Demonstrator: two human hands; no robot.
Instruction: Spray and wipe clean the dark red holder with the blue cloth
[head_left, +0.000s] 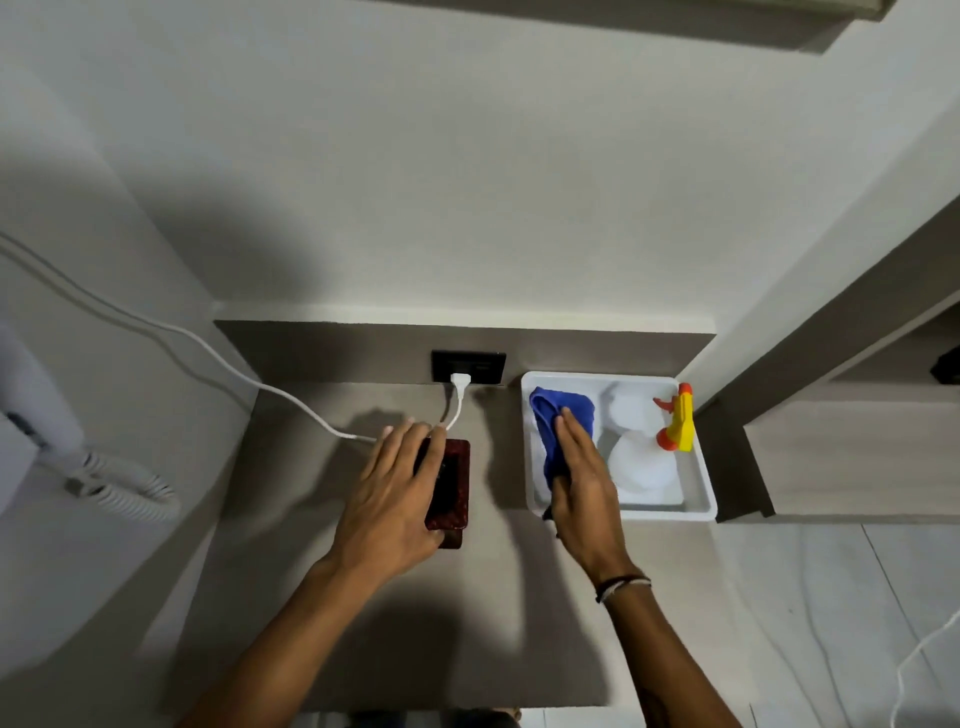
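The dark red holder (453, 483) lies on the grey-brown shelf (363, 597), just below the wall socket. My left hand (397, 491) rests on its left side, fingers wrapped around its edge, hiding part of it. The blue cloth (558, 415) sits in the left part of a white tray (696, 512). My right hand (582, 478) lies on the cloth with fingers closed over it. A translucent white spray bottle (641, 462) with a yellow and orange trigger head (678, 421) lies in the same tray, to the right of the cloth.
A black wall socket (468, 366) holds a white plug (460, 387) whose cable (208, 348) runs left across the shelf. A white wall phone with a coiled cord (119, 486) hangs at the left. A wooden unit (852, 457) stands on the right, and another white cable (924, 654) lies on the tiled floor.
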